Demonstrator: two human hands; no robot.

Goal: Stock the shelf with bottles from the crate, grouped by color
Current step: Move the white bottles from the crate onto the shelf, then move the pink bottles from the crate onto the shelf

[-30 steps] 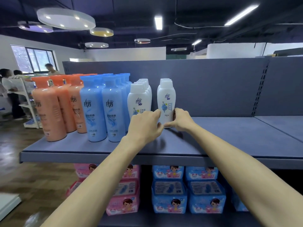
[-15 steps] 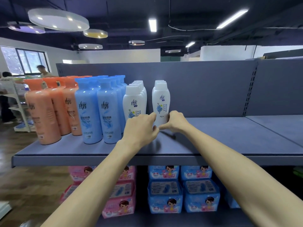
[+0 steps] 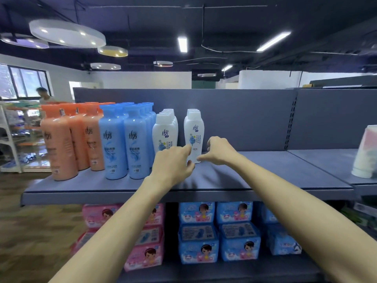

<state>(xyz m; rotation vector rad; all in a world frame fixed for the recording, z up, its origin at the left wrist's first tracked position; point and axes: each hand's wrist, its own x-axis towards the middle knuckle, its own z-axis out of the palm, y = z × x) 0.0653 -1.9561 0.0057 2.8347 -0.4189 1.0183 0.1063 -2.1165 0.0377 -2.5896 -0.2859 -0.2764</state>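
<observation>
Down on the lower shelf, nearest us, pink packs sit left and blue packs right, both forearms reaching up over them. Up on the grey top shelf, the left hand is curled loose, index finger touching the base of the front white bottle, and the right hand pinches in from the other side, thumb tip just at the bottle's foot; both hands bracket it, neither is wrapped around it. That bottle stands upright, heading the right-hand white row, with a second white row just beside it on the left. Further left, blue bottles in rows, then orange bottles at the shelf's end. Far right, a pale blurred object on the neighbouring shelf. Behind it all, the grey back panel and round ceiling lights.
</observation>
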